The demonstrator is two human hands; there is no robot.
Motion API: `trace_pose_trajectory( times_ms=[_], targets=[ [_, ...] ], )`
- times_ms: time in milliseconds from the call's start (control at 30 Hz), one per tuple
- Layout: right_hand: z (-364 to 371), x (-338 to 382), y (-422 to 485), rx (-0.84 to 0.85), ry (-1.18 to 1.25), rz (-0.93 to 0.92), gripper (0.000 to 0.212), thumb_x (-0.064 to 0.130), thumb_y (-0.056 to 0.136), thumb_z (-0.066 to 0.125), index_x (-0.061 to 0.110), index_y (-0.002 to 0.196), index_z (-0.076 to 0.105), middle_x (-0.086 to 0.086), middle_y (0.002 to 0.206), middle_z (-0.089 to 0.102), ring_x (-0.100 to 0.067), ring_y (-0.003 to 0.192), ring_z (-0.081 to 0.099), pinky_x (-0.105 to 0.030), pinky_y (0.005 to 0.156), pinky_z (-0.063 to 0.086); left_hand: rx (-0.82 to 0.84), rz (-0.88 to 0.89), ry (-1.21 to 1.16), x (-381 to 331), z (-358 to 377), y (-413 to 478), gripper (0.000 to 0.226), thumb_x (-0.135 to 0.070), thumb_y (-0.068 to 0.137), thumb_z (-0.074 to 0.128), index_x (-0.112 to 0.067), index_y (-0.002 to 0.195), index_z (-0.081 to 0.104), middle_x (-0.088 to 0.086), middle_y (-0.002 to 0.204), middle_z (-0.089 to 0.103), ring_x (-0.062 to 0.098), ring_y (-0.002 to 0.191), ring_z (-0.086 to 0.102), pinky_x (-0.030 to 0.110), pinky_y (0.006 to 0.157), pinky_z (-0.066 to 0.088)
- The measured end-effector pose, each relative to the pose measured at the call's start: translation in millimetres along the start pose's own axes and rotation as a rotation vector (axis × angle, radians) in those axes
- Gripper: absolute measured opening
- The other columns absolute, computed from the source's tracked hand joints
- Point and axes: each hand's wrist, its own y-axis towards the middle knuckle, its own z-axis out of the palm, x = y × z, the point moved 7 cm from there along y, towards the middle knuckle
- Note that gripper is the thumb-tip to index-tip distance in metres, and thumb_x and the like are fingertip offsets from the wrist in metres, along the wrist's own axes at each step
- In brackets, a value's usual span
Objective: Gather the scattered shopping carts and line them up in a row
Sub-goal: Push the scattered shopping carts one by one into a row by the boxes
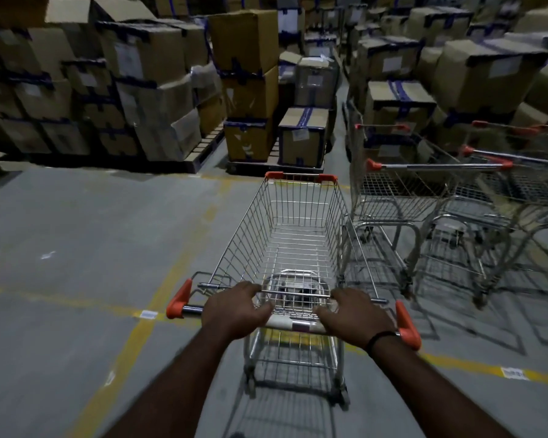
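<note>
Left hand (pixel 234 311), right hand (pixel 351 317) grip cart handle (pixel 293 325) | parked carts (pixel 402 191) just beside, right | open floor (pixel 76 232) left

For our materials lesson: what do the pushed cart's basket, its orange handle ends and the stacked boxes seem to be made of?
Basket: thin crossing silvery rods that glint, so probably plated steel wire. Orange handle ends: smooth, moulded, evenly coloured, likely plastic. Stacked boxes: matt brown, creased flaps, dented corners, evidently cardboard, sealed with dark tape.
</note>
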Motion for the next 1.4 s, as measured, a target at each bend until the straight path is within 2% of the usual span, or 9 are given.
trace_pose_trajectory(
  times_ms=[200,333,400,467,567,667,900,1267,1400],
  targets=[
    [-6,31,79,-0.022,0.022,0.072,0.061,0.074,0.077,0.042,0.022,0.101,0.064,-0.006,0.112,0.066,-0.027,0.111,0.058,-0.037,0.086,0.047,0.004,0.069,-0.028,31,-23,87,0.077,-0.081,0.082,0.033,-0.033,0.139,0.054,-0.012,0.143,0.055,0.019,0.125,0.057,0.040,0.101,0.044],
    [-14,55,119,-0.037,0.025,0.071,0.033,0.061,0.086,0.051,0.032,0.070,0.046,-0.008,0.099,0.067,-0.029,0.101,0.060,-0.033,0.072,0.035,0.019,0.115,-0.017,49,-34,136,0.074,-0.077,0.084,0.036,-0.032,0.140,0.054,-0.010,0.142,0.056,0.020,0.124,0.058,0.038,0.099,0.044],
    [-17,64,139,-0.056,0.037,0.060,0.034,0.060,0.085,0.052,0.028,0.088,0.063,-0.008,0.105,0.068,-0.029,0.105,0.061,-0.033,0.078,0.042,0.020,0.131,-0.002,56,-39,162,0.074,-0.077,0.084,0.035,-0.031,0.140,0.054,-0.010,0.143,0.055,0.021,0.125,0.058,0.038,0.098,0.044],
    [-18,67,160,-0.060,0.041,0.088,0.055,0.068,0.079,0.048,0.024,0.106,0.067,-0.008,0.111,0.068,-0.030,0.111,0.061,-0.039,0.088,0.050,0.028,0.140,0.002,62,-43,184,0.076,-0.078,0.083,0.033,-0.032,0.140,0.054,-0.011,0.143,0.055,0.021,0.125,0.057,0.039,0.099,0.044],
    [-21,75,190,-0.053,0.031,0.121,0.059,0.074,0.075,0.043,0.024,0.098,0.063,-0.008,0.110,0.067,-0.030,0.112,0.060,-0.041,0.089,0.051,0.029,0.152,-0.003,70,-50,218,0.074,-0.077,0.084,0.034,-0.033,0.140,0.053,-0.012,0.145,0.053,0.020,0.126,0.056,0.039,0.100,0.043],
    [-30,78,226,-0.057,0.015,0.140,0.072,0.073,0.079,0.045,0.019,0.123,0.063,-0.008,0.127,0.062,-0.028,0.123,0.053,-0.040,0.099,0.047,0.014,0.167,0.009,72,-58,256,0.069,-0.076,0.087,0.037,-0.034,0.140,0.053,-0.013,0.145,0.053,0.018,0.127,0.056,0.037,0.099,0.043],
    [-56,72,320,-0.063,0.027,0.133,0.088,0.079,0.067,0.033,0.022,0.129,0.060,-0.006,0.131,0.062,-0.027,0.127,0.052,-0.044,0.101,0.047,0.006,0.148,0.019,64,-68,347,0.067,-0.076,0.088,0.040,-0.034,0.139,0.054,-0.012,0.144,0.054,0.018,0.128,0.055,0.037,0.100,0.042],
    [-94,53,444,0.033,0.013,0.129,0.069,0.070,0.073,0.044,0.023,0.120,0.061,-0.005,0.127,0.059,-0.026,0.126,0.049,-0.043,0.098,0.047,0.037,0.062,-0.032,46,-79,461,0.070,-0.076,0.085,0.041,-0.032,0.139,0.054,-0.009,0.142,0.056,0.020,0.124,0.058,0.039,0.101,0.044],
    [-95,51,465,0.078,-0.052,0.117,0.066,0.066,0.081,0.050,0.022,0.131,0.055,-0.009,0.134,0.053,-0.028,0.131,0.043,-0.040,0.105,0.041,0.059,0.038,-0.039,45,-79,474,0.073,-0.078,0.082,0.039,-0.033,0.137,0.054,-0.011,0.143,0.054,0.020,0.124,0.058,0.039,0.100,0.043]
  ],
)
